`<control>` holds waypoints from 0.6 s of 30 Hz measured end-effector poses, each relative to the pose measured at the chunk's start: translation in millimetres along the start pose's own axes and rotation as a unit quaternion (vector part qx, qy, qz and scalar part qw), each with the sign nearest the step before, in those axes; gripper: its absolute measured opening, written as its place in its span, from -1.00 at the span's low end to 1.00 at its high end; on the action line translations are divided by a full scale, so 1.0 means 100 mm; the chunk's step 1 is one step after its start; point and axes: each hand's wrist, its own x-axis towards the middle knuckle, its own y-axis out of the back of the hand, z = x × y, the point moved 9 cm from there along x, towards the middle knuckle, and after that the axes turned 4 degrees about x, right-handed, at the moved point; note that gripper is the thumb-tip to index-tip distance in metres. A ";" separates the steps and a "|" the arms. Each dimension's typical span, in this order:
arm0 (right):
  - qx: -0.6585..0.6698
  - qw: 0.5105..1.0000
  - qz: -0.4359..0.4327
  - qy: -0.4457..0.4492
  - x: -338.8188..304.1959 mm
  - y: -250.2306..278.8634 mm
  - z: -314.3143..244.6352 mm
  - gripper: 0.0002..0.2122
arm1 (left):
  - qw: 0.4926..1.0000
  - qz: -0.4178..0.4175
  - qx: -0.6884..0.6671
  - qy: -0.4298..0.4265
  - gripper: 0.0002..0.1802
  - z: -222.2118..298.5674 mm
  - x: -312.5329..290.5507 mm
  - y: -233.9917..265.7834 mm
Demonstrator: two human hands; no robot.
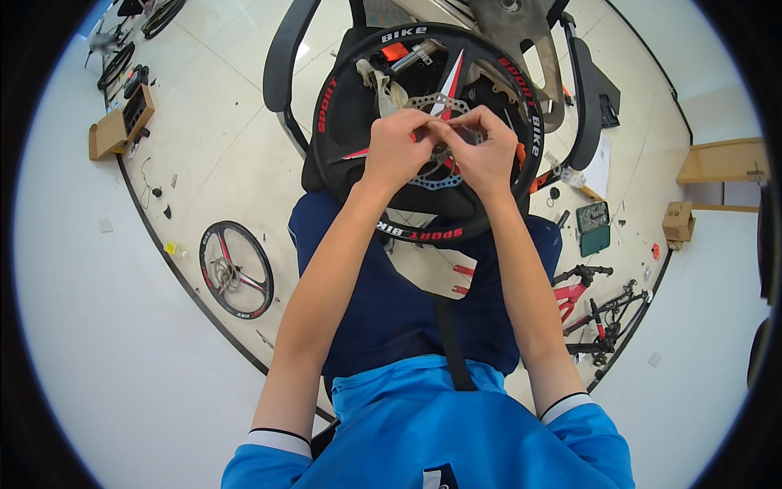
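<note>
Head view: left hand [397, 147] and right hand [484, 156], fingers pinched closed, any held part hidden, over the perforated silver metal rotor [433, 182] on the black-rimmed spoked wheel [452, 80], between the black armchair [281, 65] side edges. Probable step: rotor-centre fitting; next requires steady alignment.

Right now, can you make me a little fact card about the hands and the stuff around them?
left hand: fingers bent, over the wheel's middle
right hand: fingertips close to the left's
pinched thing: too small to tell
nearest wheel: black, red and white, with a silver disc
floor, left: another wheel
floor, right: open green case
</note>
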 end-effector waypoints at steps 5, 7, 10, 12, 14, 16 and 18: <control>0.097 0.994 -0.016 0.037 0.00 -0.04 -0.11 -0.80 | 0.998 0.042 0.015 -0.031 -0.79 -0.04 0.02 0.01; 0.121 0.992 -0.025 0.027 0.00 -0.05 -0.05 -0.78 | 0.995 0.024 0.038 -0.090 -0.81 0.04 0.03 -0.03; 0.124 0.992 -0.033 0.004 -0.02 -0.07 0.02 -0.79 | 0.993 0.010 0.048 -0.111 -0.84 0.03 0.01 -0.05; 0.112 0.993 -0.025 -0.008 -0.02 -0.06 0.07 -0.80 | 0.994 0.016 0.045 -0.097 -0.84 0.03 0.03 -0.03; 0.100 0.995 -0.009 -0.017 -0.02 -0.07 0.08 -0.81 | 0.996 0.031 0.043 -0.071 -0.83 0.05 0.00 0.01; 0.053 0.998 -0.005 0.014 -0.02 -0.06 0.00 -0.81 | 1.000 0.019 0.017 0.017 -0.83 -0.04 0.00 -0.01; 0.030 0.999 -0.007 0.040 -0.03 -0.07 -0.10 -0.81 | 0.998 0.021 0.014 0.050 -0.82 -0.09 -0.02 -0.01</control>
